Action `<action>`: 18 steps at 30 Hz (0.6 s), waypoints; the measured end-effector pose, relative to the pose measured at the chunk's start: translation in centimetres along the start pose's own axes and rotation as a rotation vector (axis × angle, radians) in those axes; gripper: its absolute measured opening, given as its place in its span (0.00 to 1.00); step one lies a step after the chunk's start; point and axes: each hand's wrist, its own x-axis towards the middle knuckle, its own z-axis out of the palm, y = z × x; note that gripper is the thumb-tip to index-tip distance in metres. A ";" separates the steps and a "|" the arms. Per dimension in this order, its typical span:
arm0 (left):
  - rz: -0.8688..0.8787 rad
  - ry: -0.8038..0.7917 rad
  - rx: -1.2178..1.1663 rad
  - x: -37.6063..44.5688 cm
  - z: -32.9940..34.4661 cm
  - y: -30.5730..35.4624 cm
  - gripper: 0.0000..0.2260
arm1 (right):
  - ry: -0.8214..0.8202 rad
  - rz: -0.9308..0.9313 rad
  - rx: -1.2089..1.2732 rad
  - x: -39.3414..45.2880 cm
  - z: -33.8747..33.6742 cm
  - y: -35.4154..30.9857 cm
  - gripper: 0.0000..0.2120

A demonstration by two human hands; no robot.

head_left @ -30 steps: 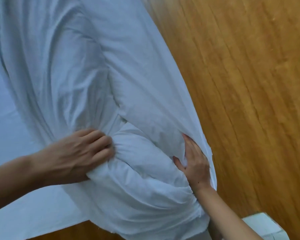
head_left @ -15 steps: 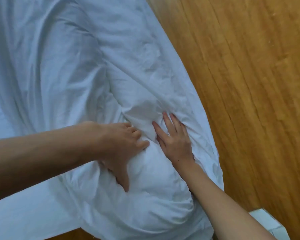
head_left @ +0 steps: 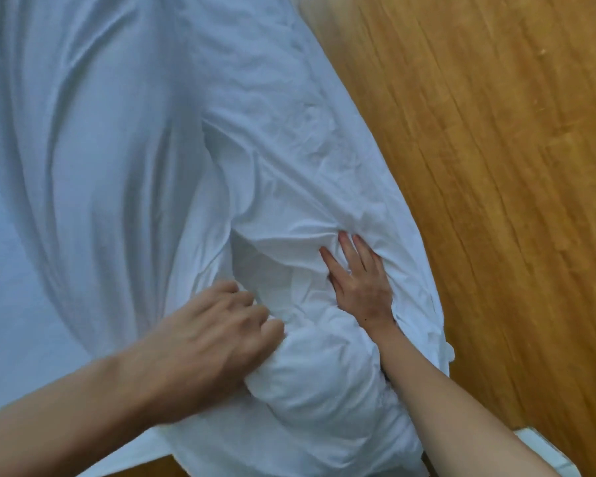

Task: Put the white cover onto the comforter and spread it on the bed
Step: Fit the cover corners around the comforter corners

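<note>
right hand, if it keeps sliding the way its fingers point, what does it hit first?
Probably the bunched ridge of folds in the white cover, right at the right hand fingertips. Beyond that, only more cover; depth unclear.

No text, label or number can be read — none anywhere.

The cover (head_left: 152, 166) is plain white with a light blue tone in its folds and shadows, without any print. The floor (head_left: 496, 166) is warm orange-brown wood with darker grain lines, and the object at the bottom corner (head_left: 544, 452) is white.
</note>
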 end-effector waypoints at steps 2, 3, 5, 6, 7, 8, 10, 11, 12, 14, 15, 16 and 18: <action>-0.083 0.197 0.009 -3.1 -1.9 0.9 0.11 | 0.016 -0.005 -0.017 0.1 0.1 0.0 0.17; -0.130 0.271 0.005 -4.5 -2.3 1.5 0.12 | 0.009 -0.001 -0.015 0.1 0.0 0.0 0.17; -0.227 0.400 -0.015 -7.1 -0.8 2.6 0.09 | -0.016 0.026 0.006 0.0 -0.2 -0.2 0.18; -0.296 0.449 0.000 -8.0 1.1 3.0 0.07 | -0.028 0.034 0.013 -0.1 -0.4 -0.3 0.18; -0.383 0.479 0.016 -8.6 3.2 3.3 0.09 | -0.034 0.036 0.017 -0.1 -0.6 -0.4 0.18; -0.445 0.485 0.017 -9.0 5.4 3.2 0.12 | -0.032 0.033 0.019 -0.2 -0.7 -0.4 0.17; -0.442 0.404 -0.022 -9.2 8.2 2.0 0.11 | -0.014 0.025 0.018 -0.3 -0.7 -0.5 0.16; -0.387 0.329 -0.032 -9.1 8.6 1.4 0.10 | -0.008 0.024 0.017 -0.3 -0.6 -0.5 0.16; -0.302 0.262 -0.042 -8.9 8.4 0.7 0.09 | -0.001 0.018 0.013 -0.4 -0.6 -0.5 0.17; -0.176 0.038 -0.128 -7.8 5.5 -0.5 0.11 | 0.017 0.003 -0.005 -0.5 -0.6 -0.4 0.17; -0.146 -0.091 -0.174 -7.1 3.4 -0.8 0.13 | 0.024 0.001 -0.012 -0.6 -0.6 -0.4 0.17; -0.133 -0.183 -0.242 -6.2 1.7 -1.1 0.17 | 0.026 0.003 -0.016 -0.6 -0.6 -0.4 0.18; -0.193 -0.228 -0.392 -4.3 -0.1 -2.2 0.25 | 0.020 0.004 -0.017 -0.6 -0.5 -0.3 0.18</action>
